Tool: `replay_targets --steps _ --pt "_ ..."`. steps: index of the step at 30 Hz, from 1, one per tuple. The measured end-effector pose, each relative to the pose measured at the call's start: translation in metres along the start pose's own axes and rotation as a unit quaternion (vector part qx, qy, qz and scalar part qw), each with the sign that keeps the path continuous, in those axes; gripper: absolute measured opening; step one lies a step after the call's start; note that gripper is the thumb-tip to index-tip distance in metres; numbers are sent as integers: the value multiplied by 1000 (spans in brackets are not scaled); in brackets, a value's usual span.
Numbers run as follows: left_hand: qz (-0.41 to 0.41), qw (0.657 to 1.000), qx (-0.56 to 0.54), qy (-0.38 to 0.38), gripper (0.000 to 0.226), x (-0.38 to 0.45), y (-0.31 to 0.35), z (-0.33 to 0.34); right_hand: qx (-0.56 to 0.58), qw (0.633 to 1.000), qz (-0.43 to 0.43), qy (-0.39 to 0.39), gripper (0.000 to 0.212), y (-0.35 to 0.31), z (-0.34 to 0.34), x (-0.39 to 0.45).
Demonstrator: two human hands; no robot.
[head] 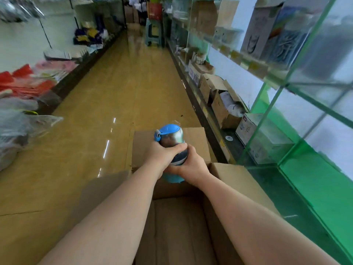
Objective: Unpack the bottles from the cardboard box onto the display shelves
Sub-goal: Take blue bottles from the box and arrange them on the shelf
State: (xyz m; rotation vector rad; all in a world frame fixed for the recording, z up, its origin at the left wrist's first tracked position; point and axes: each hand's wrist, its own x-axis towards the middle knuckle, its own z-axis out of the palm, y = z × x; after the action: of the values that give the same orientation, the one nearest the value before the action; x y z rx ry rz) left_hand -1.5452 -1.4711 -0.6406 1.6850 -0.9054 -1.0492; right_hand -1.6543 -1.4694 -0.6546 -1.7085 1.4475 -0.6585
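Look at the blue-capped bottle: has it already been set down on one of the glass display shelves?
No, the bottle is held in the air above the open cardboard box, gripped by both the left hand and the right hand.

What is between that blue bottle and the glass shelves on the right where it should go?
Nothing visible blocks it. Both hands, left hand and right hand, hold the bottle above the open cardboard box, and the glass shelves stand just to the right with open air between.
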Motion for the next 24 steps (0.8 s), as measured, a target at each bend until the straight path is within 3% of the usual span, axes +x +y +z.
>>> replay_targets --steps 9,20,24 --pt "87 996 6 25 62 -15 159 -32 29 1000 2 8 76 -134 -89 20" --pt "131 991 -9 -9 55 -84 461 -86 26 999 -12 37 83 -379 -270 1" --pt "148 989 -4 -18 66 -113 561 -108 31 998 -21 49 89 -464 -329 -14"
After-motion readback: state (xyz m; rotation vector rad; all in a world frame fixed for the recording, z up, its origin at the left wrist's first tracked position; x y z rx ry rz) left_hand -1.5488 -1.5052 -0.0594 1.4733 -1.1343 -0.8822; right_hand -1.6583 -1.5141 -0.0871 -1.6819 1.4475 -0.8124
